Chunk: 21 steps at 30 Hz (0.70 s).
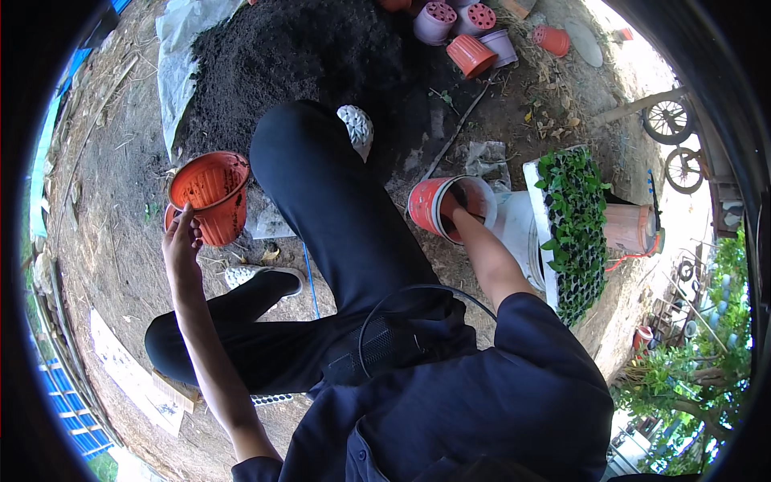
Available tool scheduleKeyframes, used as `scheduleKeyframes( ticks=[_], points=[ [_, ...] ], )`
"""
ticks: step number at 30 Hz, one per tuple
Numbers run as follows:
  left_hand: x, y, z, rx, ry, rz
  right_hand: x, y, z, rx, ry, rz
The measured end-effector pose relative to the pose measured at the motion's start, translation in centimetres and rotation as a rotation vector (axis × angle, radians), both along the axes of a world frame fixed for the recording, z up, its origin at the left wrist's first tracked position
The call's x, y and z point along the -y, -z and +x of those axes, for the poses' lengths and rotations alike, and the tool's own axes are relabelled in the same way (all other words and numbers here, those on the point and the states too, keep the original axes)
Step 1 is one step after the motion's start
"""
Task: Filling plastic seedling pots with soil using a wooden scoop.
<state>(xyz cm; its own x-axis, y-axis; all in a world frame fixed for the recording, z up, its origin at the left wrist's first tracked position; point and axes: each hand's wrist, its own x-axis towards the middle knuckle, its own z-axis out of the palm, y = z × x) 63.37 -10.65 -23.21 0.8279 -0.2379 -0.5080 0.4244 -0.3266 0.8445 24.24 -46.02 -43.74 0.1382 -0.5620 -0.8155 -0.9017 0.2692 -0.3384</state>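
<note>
My left hand (182, 235) pinches the near rim of an orange plastic plant pot (226, 217), thumb and fingers on the lip. Dark soil clings to the inside wall of this pot, and a second orange rim shows beneath it. On the other side of my knees, my right hand (450, 206) reaches down into a red and white plastic bucket (424, 205). Its fingers are lost in the bucket's shadow, so whether they grip anything is hidden. A heap of dark potting soil (289, 51) lies in front of my raised knee.
Beside the bucket, a tray of green seedlings (572, 235) rests on a white tub (517, 232). Orange and lilac pots (473, 55) lie tumbled beyond the soil. A plastic sheet (177, 66) borders the heap. A thin stick (461, 123) crosses the ground.
</note>
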Motion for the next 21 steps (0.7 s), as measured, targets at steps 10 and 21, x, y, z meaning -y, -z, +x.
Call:
scheduleKeyframes(
  ticks=[10,21],
  points=[
    [0.1,-0.2,-0.3,0.006,-0.015,0.027,0.7,-0.2,-1.0,-0.010,-0.085,-0.016],
    [-0.1,0.4,0.0,0.007,0.000,0.020,1.4,0.1,-1.4,-0.025,-0.186,-0.033]
  ],
)
